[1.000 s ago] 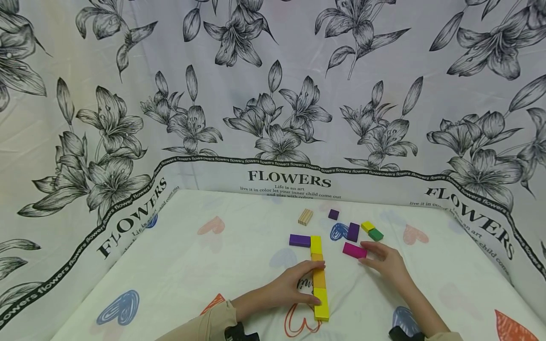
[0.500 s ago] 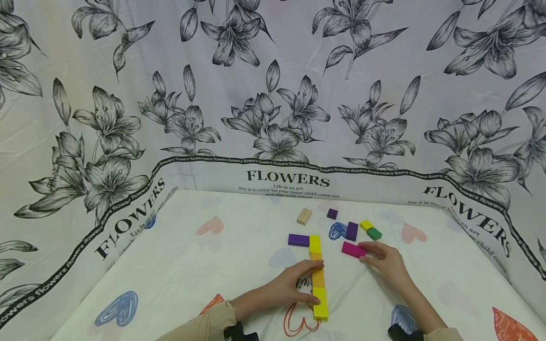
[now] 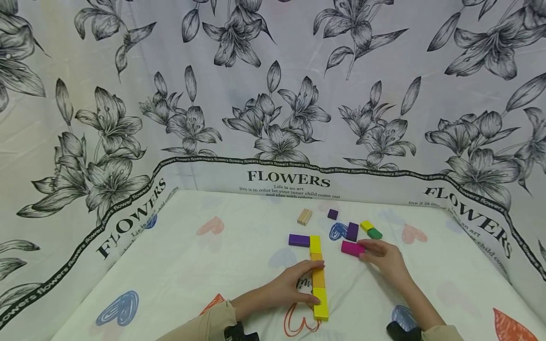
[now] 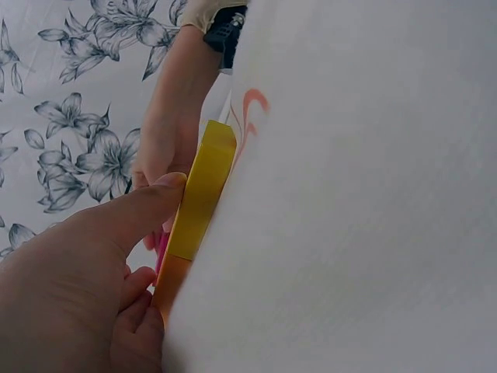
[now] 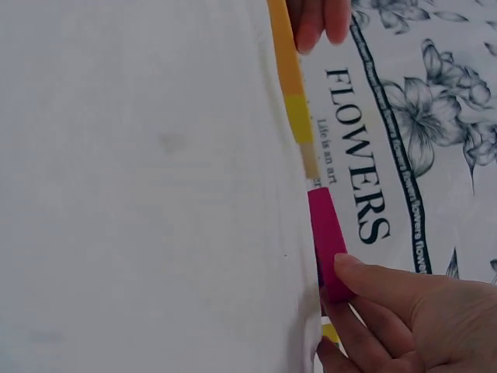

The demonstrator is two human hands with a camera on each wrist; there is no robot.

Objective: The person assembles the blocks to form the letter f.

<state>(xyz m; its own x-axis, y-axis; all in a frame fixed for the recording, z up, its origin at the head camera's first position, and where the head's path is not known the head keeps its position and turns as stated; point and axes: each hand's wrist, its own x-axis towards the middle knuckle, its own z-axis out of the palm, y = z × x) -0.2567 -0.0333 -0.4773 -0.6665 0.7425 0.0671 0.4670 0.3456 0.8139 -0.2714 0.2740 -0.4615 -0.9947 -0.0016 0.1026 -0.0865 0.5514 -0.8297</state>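
Note:
In the head view, a straight row of blocks runs toward the person: a short yellow block (image 3: pixel 315 244) at the far end, an orange block (image 3: pixel 318 278) in the middle and a longer yellow block (image 3: pixel 321 303) at the near end. My left hand (image 3: pixel 283 286) spans the row from its left side, index fingertip on the orange block and thumb on the longer yellow one. Right of the row, my right hand (image 3: pixel 387 261) pinches one end of a magenta block (image 3: pixel 351 248) between thumb and fingers. The right wrist view shows this magenta block (image 5: pixel 328 237) pointing toward the row.
A purple block (image 3: pixel 299 240) meets the row's far end from the left. Behind are a plain wooden block (image 3: pixel 304 217) and a small purple cube (image 3: pixel 332 214). Near the right hand lie an upright-looking purple block (image 3: pixel 352 231), a small yellow block (image 3: pixel 366 226) and a green one (image 3: pixel 375 233).
The magenta block has shifted very slightly to the left with my right hand, whose fingers have closed in on its end. My left hand stays in place on the row.

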